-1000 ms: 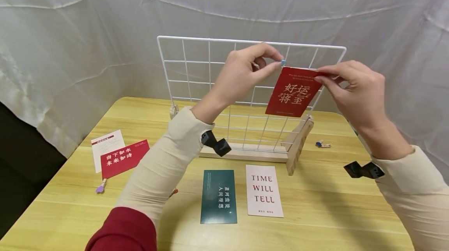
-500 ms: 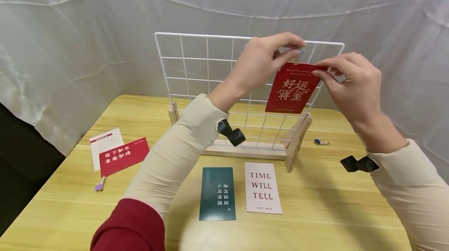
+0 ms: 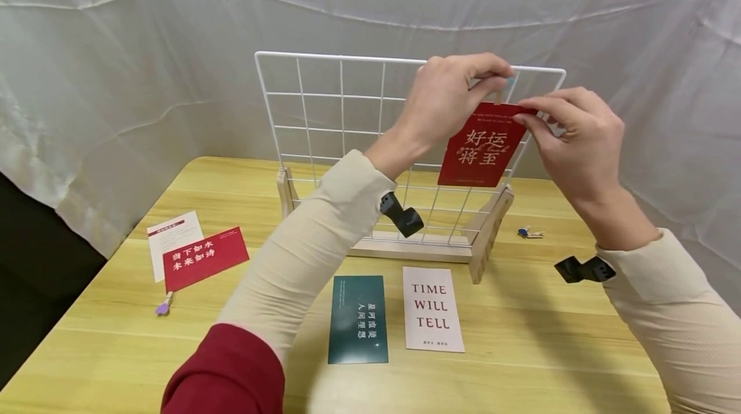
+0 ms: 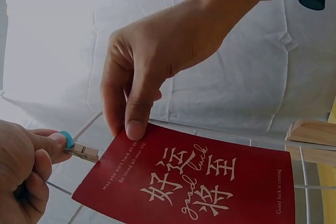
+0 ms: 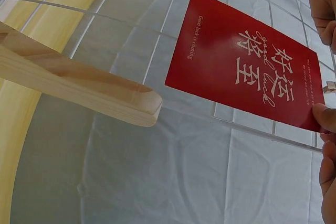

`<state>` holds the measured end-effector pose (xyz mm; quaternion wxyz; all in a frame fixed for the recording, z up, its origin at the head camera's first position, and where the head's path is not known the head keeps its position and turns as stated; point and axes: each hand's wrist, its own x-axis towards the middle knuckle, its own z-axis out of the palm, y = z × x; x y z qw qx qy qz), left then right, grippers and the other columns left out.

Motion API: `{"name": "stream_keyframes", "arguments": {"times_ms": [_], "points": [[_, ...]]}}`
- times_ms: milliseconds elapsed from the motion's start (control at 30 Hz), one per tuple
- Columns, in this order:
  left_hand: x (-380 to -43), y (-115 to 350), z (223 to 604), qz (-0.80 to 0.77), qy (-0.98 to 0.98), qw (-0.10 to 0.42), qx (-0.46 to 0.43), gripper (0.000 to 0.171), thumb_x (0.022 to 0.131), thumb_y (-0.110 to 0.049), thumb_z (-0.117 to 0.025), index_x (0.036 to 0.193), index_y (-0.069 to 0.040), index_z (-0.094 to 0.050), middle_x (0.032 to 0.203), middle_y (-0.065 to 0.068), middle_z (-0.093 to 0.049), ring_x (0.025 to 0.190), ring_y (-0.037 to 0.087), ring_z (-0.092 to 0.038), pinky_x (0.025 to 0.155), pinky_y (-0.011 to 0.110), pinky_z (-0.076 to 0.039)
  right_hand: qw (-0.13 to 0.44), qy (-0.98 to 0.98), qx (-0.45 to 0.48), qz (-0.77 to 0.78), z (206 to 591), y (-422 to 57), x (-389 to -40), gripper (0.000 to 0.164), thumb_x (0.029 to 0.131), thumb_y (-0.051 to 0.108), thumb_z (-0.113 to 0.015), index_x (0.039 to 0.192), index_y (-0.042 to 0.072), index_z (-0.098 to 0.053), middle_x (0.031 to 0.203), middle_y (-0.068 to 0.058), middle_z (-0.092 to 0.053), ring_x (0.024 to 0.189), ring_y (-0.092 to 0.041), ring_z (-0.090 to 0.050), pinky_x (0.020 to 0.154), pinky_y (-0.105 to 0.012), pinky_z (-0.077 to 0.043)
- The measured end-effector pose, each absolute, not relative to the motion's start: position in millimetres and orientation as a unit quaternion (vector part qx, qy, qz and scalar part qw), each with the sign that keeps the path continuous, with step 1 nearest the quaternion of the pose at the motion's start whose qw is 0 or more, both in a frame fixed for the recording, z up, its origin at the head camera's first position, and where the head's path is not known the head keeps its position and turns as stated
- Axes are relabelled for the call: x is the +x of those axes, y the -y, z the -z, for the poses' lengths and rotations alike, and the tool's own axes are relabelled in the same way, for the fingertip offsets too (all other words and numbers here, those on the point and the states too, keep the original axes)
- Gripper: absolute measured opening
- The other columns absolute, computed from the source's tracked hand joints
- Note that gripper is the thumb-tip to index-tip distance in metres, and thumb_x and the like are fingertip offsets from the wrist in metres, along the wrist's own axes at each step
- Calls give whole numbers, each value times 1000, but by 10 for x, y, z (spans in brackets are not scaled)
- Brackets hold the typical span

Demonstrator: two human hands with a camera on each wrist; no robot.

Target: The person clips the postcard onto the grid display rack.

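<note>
Both hands at upper right of the white wire grid [image 3: 341, 57]. I see the left hand [image 3: 442, 96] pinching a blue-topped wooden clip [image 4: 86, 153] between thumb and forefinger. Its nose meets the top edge of the "good luck" card [image 3: 480, 147]; whether it also catches a wire, I cannot tell.

Right hand [image 3: 581, 134]: thumb and fingers grip the same card at its upper right corner. The card hangs before the grid, printed side toward the head camera; I cannot confirm contact with the wires.

The grid stands in a wooden base [image 3: 489, 234] on the table [image 3: 509, 350]. In front I log a teal card [image 3: 358, 319] and, just beside it, a "TIME WILL TELL" card [image 3: 433, 309]. At left, a second red card [image 3: 205, 258] overlaps a white card [image 3: 168, 234]; a purple clip [image 3: 163, 308] lies near its lower corner. A blue-ended clip [image 3: 529, 233] rests right of the base.
</note>
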<state>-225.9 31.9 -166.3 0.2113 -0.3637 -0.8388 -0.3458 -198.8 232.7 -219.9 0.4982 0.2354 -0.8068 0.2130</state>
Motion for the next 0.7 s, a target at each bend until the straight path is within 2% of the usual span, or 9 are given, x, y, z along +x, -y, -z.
{"name": "stream_keyframes", "arguments": {"times_ms": [233,400,700], "points": [[-2291,-364,1702,341,854,208,-334,22,97,-25,-60,113,-19,-74,111,-9,-71,89,0,-66,76,13,-46,508,801,225,-225,2259,-2314,-2018,14,85,11,-77,94,0,-77,92,-15,-69,79,-27,-59,72,-9,-32],[-2282,-390,1733,330,860,210,-327,22,99,-25,-59,113,-20,-74,107,-10,-72,86,-1,-65,77,14,-45,514,793,213,-247,2313,-2288,-2036,15,86,12,-76,95,1,-78,92,-15,-69,77,-25,-58,71,-8,-34],[-2266,-420,1762,313,868,213,-322,23,100,-26,-55,114,-20,-73,103,-10,-72,78,1,-60,71,16,-43,522,788,204,-254,2366,-2252,-2032,20,88,18,-73,100,3,-78,94,-14,-69,83,-26,-62,77,-6,-37]]}}
